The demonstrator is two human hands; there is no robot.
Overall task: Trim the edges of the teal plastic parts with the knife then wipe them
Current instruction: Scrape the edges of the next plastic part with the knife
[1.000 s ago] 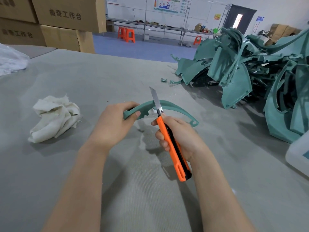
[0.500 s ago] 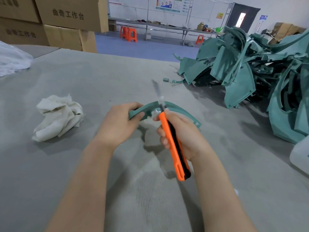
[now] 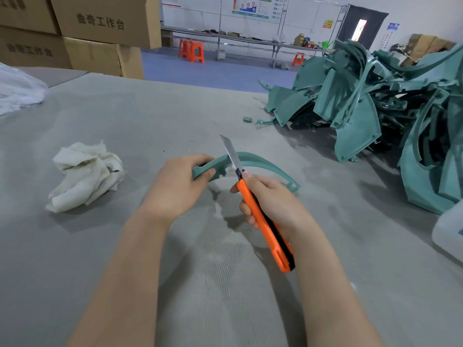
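Left hand (image 3: 180, 186) grips curved teal part (image 3: 260, 162), steadying it; right hand (image 3: 273, 204) clenches orange knife (image 3: 263, 221), blade across edge for trimming.

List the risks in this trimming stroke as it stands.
1. The knife has its blade across the curved teal part, close to the left hand; a slip could cut that hand.
2. The left hand grips the part at one end only, so it may flex or twist under the blade.
3. The right hand holds the knife with the blade far extended; it might bend or snap.
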